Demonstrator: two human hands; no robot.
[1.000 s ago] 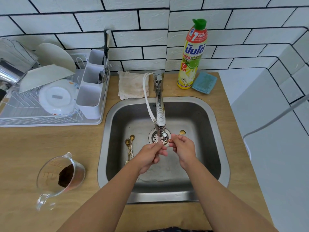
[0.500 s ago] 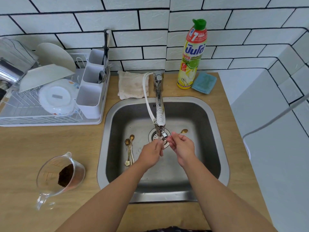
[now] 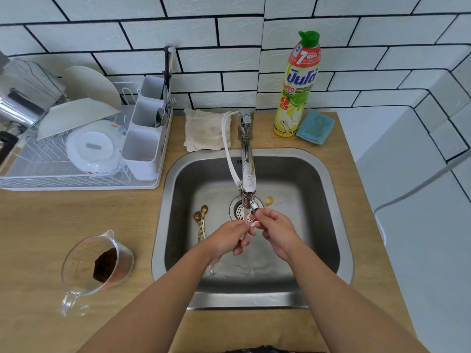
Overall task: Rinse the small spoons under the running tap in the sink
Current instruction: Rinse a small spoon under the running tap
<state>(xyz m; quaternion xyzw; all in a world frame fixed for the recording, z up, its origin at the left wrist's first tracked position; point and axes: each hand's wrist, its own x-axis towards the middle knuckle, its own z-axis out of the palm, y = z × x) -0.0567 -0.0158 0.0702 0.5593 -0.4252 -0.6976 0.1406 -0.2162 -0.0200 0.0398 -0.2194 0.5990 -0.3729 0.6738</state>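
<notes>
On the sink floor, left, wait more small spoons [image 3: 201, 220]; at the tap [image 3: 248, 179] the left hand [image 3: 226, 238] and right hand [image 3: 276, 229] pinch one gold spoon [image 3: 269, 200] so water washes it

Three gold spoons [image 3: 201, 217] lying in the sink [image 3: 328, 189], one spoon [image 3: 268, 200] held.

Bright, even daylight, soft shadows, glare on the tap [image 3: 247, 171], wide-angle bending of tile lines at the edges
</notes>
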